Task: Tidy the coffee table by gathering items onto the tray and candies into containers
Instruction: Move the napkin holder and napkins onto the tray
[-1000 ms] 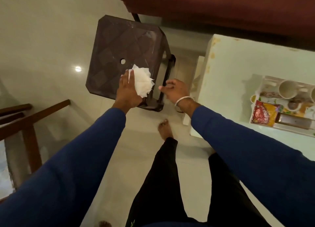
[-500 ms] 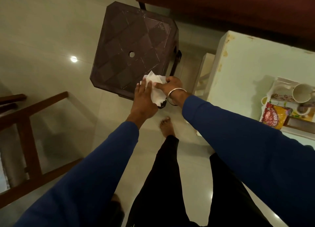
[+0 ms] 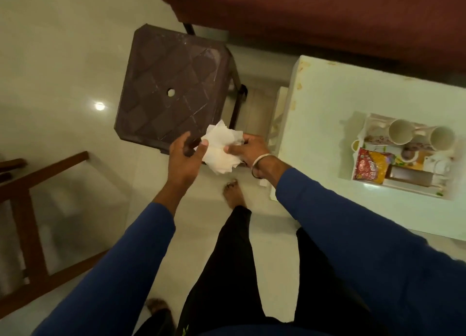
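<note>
A dark brown plastic stool (image 3: 174,88) stood on the pale floor and serves as the landmark. Over its near right corner the left hand (image 3: 185,156) pinched the left edge of a crumpled white tissue (image 3: 222,149) with thumb and fingers. The right hand (image 3: 248,150), a bangle at its wrist, gripped the tissue's right side, so both hands held it in the air. Well to the right of the stool, the white tray (image 3: 403,184) sat on the coffee table (image 3: 327,103), holding two mugs (image 3: 401,131) and a red-and-yellow snack packet (image 3: 370,165).
</note>
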